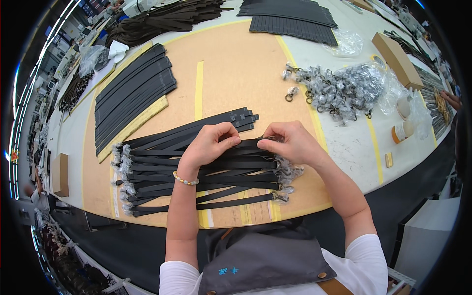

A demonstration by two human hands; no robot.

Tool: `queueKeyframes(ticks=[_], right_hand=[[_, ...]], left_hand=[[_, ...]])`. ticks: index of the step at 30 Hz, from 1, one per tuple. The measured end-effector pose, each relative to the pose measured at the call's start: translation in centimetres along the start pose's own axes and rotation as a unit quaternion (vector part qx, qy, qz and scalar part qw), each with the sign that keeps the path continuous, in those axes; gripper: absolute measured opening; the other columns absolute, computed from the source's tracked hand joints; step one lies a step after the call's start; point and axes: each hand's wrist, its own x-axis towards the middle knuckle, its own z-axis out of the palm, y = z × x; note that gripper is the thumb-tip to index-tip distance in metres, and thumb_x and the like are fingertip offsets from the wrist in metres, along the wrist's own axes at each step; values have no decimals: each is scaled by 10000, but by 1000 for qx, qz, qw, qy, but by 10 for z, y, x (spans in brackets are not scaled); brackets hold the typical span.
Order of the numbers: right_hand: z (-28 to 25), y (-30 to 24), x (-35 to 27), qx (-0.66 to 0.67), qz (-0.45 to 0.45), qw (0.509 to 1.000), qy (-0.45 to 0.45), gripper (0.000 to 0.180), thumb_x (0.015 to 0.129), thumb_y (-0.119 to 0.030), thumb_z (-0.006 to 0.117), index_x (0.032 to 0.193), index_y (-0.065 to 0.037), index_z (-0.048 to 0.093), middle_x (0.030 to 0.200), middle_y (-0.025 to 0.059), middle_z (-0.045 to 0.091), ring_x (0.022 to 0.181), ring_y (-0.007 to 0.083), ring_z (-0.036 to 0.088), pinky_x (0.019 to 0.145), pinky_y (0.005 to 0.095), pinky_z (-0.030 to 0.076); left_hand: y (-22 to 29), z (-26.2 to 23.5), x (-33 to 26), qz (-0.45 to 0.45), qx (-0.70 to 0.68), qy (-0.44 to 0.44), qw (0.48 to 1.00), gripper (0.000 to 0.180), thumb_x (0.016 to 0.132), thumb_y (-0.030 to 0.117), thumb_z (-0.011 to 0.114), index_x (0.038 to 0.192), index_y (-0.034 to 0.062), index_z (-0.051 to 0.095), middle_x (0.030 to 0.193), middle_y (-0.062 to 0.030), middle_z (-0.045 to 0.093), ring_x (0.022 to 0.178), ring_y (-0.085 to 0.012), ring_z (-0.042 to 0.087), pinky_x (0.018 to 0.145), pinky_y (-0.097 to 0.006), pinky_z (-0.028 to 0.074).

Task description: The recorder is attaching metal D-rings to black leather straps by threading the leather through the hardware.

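Note:
Above a pile of black straps, both my hands have their fingers pinched on one black strap. My left hand grips it just left of the middle of the pile. At its right end, my right hand closes thumb against fingers; what the fingertips cover is partly hidden. Straps in the pile lie roughly side by side, some crossing. Plastic-wrapped metal clasps sit at their right ends, and more wrapped hardware at their left ends. Behind my left hand, several bare strap ends stick out.
A heap of plastic-wrapped metal clasps lies to the right, with one loose clasp beside it. Rows of black straps rest at left, others at the far side. A cardboard box and tape roll stand right.

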Motion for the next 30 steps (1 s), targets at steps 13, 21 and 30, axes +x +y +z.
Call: queueKeyframes(ticks=[13,21,30], right_hand=[[10,12,5,-117,-94,987,-64,294,929,-266,674,1076,-14,700,1076,115,695,1125,304,588,972,409,491],[8,-1,-3,-155,-72,977,-127,295,882,-244,660,1071,-19,679,1042,125,680,1086,301,597,947,406,495],[-3,-9,1,-151,-20,972,-181,335,936,-266,675,1181,-38,664,1078,150,682,1077,311,620,940,397,496]], left_hand=[[-7,-13,0,-55,207,71,974,198,822,133,802,902,2,677,866,-105,642,913,-274,609,829,-372,519],[-35,-22,6,-13,249,159,955,334,790,138,842,1005,11,619,1016,-112,603,1010,-277,584,917,-366,507],[-49,-16,28,38,199,189,961,296,809,117,820,1012,1,638,1000,-106,612,964,-254,594,895,-362,511]])
